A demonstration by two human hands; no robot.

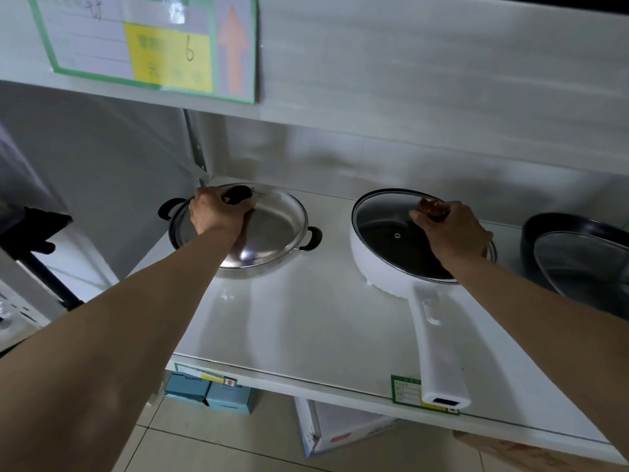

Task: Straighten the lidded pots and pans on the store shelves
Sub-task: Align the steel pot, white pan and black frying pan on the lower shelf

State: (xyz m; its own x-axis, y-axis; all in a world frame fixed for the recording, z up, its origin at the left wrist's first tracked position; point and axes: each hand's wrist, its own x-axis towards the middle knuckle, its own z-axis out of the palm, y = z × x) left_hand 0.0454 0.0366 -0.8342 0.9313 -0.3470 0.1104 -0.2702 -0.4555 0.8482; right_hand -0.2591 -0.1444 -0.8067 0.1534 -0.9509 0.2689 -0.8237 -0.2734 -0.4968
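Both hands are down on lids! Left hand (218,209) grips the black knob of the steel two-handled pot (269,233), centre-left; right hand (449,229) pinches the brown knob of the white long-handled pan (384,264), handle pointing toward frame bottom.

Both arms extended; L hand (218,209) & R hand (452,233) curled, gripping.

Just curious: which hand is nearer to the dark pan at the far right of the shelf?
Right. The right hand grips the knob of the white pan's glass lid, beside the dark pan. The left hand holds the steel pot's lid, further away.
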